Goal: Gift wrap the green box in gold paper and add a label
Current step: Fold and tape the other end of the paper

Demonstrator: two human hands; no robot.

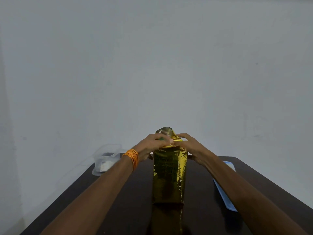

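Head view: pinching paper [169, 175] folds atop upright box [160, 139] at mid-counter [135, 209], left hand [153, 145] and right hand [190, 147] together.

Orange threads [131, 157] wrap the left wrist.

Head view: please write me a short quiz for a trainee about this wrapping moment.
1. True or false: the gold-wrapped box lies flat on the table.
2. The left hand and the right hand grip the gold paper at the box's: A top, B bottom, C near side.
3. Fill in: the blue tray lies on the person's ___ side.
Key: 1 false, it stands upright; 2 A; 3 right.
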